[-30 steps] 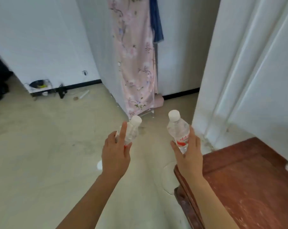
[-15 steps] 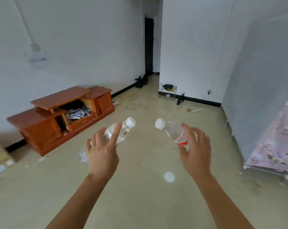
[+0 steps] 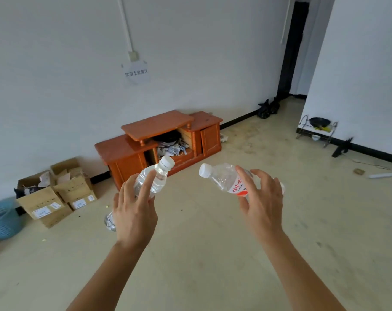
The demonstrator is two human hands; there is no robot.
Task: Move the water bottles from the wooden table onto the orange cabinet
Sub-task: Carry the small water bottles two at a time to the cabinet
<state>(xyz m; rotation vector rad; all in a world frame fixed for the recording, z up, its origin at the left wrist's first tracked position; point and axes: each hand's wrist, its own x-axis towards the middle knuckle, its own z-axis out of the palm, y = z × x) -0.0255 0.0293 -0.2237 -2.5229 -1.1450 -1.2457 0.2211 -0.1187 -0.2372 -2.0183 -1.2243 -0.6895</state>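
Note:
My left hand (image 3: 134, 216) grips a clear water bottle (image 3: 155, 179) with a white cap, tilted up to the right. My right hand (image 3: 261, 202) grips a second clear water bottle (image 3: 224, 179) with a red and white label, its white cap pointing left. Both bottles are held out in front of me above the floor. The orange cabinet (image 3: 159, 140) stands against the white wall straight ahead, beyond the bottles. It has a raised top shelf and an open middle compartment stuffed with papers. The wooden table is out of view.
Cardboard boxes (image 3: 55, 194) sit on the floor left of the cabinet, with a blue basket (image 3: 1, 218) at the far left. A wire rack (image 3: 317, 129) stands by the right wall. Black bags (image 3: 268, 107) lie near a dark doorway (image 3: 293, 48). Beige floor stretches between me and the cabinet.
The view has swung left from the wooden table and hanging garment to face the orange cabinet, which is now nearer and centred. Both hands still hold their bottles.

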